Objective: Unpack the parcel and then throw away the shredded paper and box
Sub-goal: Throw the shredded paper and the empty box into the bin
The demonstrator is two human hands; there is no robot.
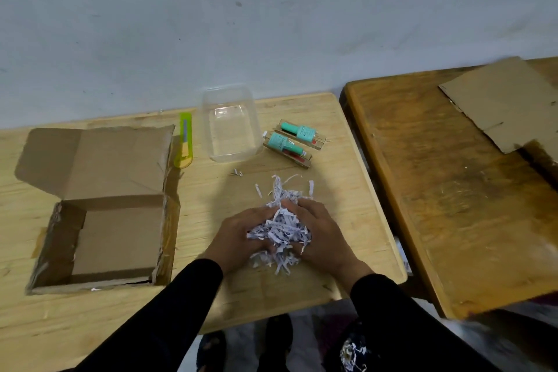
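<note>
Both hands, left (238, 238) and right (320, 235), curl around the shredded paper (279, 229), pressing it together. The open box (102, 220) sits left of the paper.

A plain, sparsely furnished room, perhaps a classroom or simple workroom: two small wooden desk-like tops, a pale table (302, 290) and a darker, worn table (453, 220), stand side by side against a bare, scuffed whitish wall (271, 24).
</note>
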